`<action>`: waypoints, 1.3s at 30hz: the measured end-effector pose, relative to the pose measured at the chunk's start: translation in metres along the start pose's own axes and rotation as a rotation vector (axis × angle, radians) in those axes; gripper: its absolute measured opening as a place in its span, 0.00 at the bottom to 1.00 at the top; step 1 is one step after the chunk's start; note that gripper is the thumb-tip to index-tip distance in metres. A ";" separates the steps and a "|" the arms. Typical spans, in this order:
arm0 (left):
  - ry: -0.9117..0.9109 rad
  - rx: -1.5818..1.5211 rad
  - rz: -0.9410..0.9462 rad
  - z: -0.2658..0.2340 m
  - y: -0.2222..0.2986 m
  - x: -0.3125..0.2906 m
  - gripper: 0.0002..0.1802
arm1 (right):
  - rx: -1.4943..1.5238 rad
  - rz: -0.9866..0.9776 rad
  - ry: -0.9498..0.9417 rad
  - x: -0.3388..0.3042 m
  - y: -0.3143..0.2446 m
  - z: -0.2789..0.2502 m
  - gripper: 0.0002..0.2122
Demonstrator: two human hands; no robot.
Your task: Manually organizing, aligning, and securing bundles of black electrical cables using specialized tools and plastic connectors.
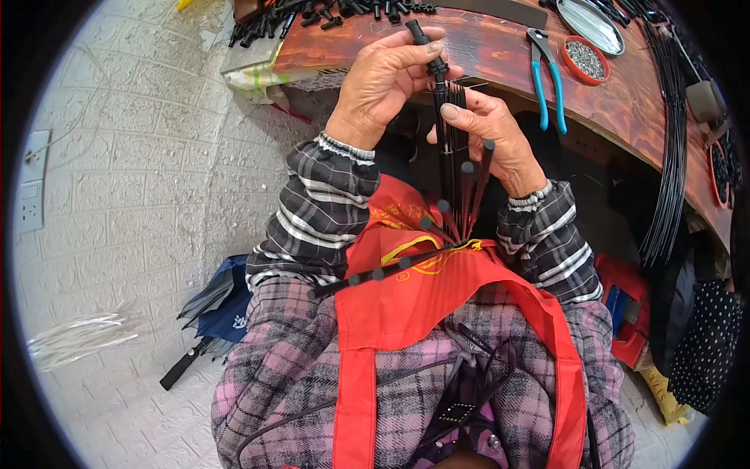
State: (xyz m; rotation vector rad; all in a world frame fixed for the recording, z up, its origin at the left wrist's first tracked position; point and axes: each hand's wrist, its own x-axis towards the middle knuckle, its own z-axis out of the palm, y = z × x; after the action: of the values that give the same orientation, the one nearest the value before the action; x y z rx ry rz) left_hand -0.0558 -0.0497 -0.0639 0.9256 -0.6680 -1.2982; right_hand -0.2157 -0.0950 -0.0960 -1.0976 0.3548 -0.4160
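Note:
Above the table's near edge I hold a black umbrella frame (438, 69), its dark hub end tilted up and away from me. My left hand (383, 84) is closed around the hub, thumb along its side. Just below, my right hand (500, 137) pinches the thin black ribs (449, 156) between thumb and fingers. Whether a small part is also in that pinch, I cannot tell. Several ribs fan out toward my lap, and their round black ends (378, 274) lie over my red apron (406, 320).
On the wooden table (500, 39) lie teal-handled pliers (541, 74), beside a red bowl (574, 74) of small metal pieces and a dish of silvery wires (591, 27). Black plastic parts (336, 11) are heaped at the back left. Long black rods (670, 164) overhang the right edge. A blue umbrella (223, 309) leans at lower left.

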 end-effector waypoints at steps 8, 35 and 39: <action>-0.008 -0.033 -0.096 0.006 0.001 -0.004 0.14 | -0.017 0.039 0.034 0.002 0.009 -0.001 0.12; -0.191 -0.043 0.087 -0.017 -0.012 -0.001 0.18 | -0.042 -0.028 -0.002 0.001 0.007 0.003 0.10; -0.251 -0.045 0.103 -0.018 -0.014 0.001 0.19 | -0.028 -0.042 -0.005 0.001 0.008 0.001 0.10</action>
State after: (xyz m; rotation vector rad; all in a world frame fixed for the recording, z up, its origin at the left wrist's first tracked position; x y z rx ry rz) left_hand -0.0477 -0.0476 -0.0845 0.6884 -0.8658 -1.3430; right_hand -0.2131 -0.0910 -0.1028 -1.1344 0.3342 -0.4464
